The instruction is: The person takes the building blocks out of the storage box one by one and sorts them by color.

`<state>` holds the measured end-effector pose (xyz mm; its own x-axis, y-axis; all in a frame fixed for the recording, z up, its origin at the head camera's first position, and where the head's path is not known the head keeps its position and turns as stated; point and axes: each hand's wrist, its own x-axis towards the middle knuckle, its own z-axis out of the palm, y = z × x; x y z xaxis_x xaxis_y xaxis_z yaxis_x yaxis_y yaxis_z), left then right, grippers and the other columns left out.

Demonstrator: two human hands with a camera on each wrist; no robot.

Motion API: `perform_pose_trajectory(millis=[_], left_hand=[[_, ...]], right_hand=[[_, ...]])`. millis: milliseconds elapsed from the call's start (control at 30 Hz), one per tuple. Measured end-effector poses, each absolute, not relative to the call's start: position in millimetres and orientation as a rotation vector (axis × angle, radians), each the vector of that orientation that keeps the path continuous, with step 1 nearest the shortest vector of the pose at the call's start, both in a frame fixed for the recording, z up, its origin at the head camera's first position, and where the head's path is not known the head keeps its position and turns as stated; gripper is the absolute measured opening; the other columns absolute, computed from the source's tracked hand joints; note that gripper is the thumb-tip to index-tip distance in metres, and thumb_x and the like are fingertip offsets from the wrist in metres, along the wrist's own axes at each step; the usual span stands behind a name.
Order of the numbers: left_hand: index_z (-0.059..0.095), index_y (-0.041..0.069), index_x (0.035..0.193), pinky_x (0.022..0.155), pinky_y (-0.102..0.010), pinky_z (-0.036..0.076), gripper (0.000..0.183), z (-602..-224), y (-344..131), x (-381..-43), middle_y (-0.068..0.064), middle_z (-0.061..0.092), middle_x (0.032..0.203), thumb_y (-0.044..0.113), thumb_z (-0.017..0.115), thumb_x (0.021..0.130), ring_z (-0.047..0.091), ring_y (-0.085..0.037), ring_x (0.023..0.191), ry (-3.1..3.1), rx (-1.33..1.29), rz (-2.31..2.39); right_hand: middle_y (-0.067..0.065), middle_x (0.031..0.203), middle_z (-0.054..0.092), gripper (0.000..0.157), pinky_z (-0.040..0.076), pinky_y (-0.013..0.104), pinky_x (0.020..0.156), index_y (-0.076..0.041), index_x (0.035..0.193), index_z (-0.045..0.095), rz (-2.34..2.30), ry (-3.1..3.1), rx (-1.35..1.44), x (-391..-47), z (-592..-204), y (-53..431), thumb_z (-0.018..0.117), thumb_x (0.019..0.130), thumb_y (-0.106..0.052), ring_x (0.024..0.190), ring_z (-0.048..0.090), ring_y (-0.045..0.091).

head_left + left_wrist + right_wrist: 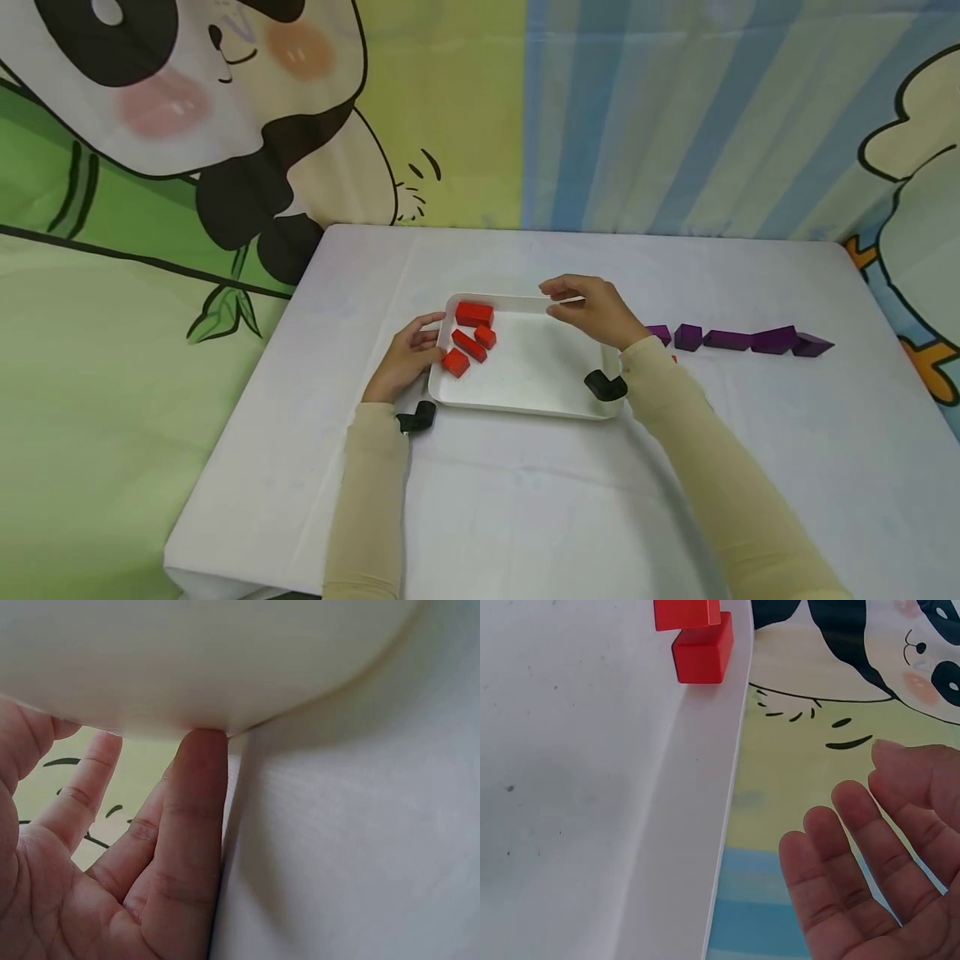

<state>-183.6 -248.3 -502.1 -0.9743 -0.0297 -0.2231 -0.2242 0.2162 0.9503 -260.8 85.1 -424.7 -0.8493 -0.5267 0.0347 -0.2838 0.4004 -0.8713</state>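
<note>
A white rectangular tray (540, 358) is in the middle of the table, with several red blocks (475, 314) of different shapes gathered at its left end. My left hand (405, 360) holds the tray's left edge; in the left wrist view its fingertips (199, 754) touch the tray's outer side from below. Over the far right part of the tray hovers my right hand (596, 308), its fingers loosely bent and nothing between them. In the right wrist view that hand (892, 862) is apart from the tray's rim, and two red blocks (703, 651) show inside.
A row of purple blocks (727, 340) lies on the white table (517, 500) to the right of the tray, its left end partly behind my right arm. A small red bit (674, 358) peeks out beside the right sleeve. A printed curtain (637, 117) hangs behind the table.
</note>
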Motion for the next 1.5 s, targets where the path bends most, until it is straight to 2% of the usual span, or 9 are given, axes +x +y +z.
perform_pose_trajectory(millis=[233, 700, 1133, 1500], left_hand=[[0.055, 0.013, 0.157, 0.092, -0.032, 0.059, 0.064, -502.2, -247.1, -182.3, -0.025, 0.062, 0.145, 0.002, 0.063, 0.095, 0.065, -0.036, 0.123, 2.305, -0.26, 1.857], [0.055, 0.012, 0.157, 0.088, -0.029, 0.059, 0.066, -501.4, -244.0, -182.4, -0.026, 0.063, 0.144, -0.003, 0.064, 0.093, 0.065, -0.033, 0.122, 2.31, -0.211, 1.884], [0.056, 0.012, 0.156, 0.094, -0.034, 0.059, 0.066, -497.5, -244.3, -185.2, -0.025, 0.064, 0.144, -0.002, 0.063, 0.092, 0.067, -0.035, 0.123, 2.311, -0.203, 1.884], [0.055, 0.011, 0.157, 0.094, -0.034, 0.059, 0.066, -500.0, -248.1, -183.1, -0.026, 0.063, 0.145, -0.001, 0.063, 0.093, 0.066, -0.035, 0.123, 2.308, -0.216, 1.888]], right_hand=[[0.026, 0.137, 0.068, 0.032, 0.056, 0.051, 0.105, 0.004, 0.134, 0.07, -1.44, 2.382, -0.674, -270.1, -434.2, 59.6, 0.07, 0.103, 0.0, 0.126, 0.067, 0.04], [0.023, 0.136, 0.07, 0.035, 0.053, 0.048, 0.11, 0.005, 0.137, 0.069, -1.398, 2.341, -0.688, -282.5, -455.8, 29.5, 0.071, 0.103, -0.003, 0.126, 0.067, 0.038], [0.022, 0.131, 0.073, 0.031, 0.055, 0.044, 0.108, 0.005, 0.132, 0.072, -1.403, 2.388, -0.639, -283.4, -472.2, 4.9, 0.072, 0.102, -0.003, 0.121, 0.07, 0.037], [0.02, 0.127, 0.075, 0.039, 0.056, 0.041, 0.105, 0.002, 0.135, 0.073, -1.328, 2.449, -0.531, -278.7, -479.6, -15.3, 0.079, 0.097, -0.004, 0.118, 0.072, 0.033]])
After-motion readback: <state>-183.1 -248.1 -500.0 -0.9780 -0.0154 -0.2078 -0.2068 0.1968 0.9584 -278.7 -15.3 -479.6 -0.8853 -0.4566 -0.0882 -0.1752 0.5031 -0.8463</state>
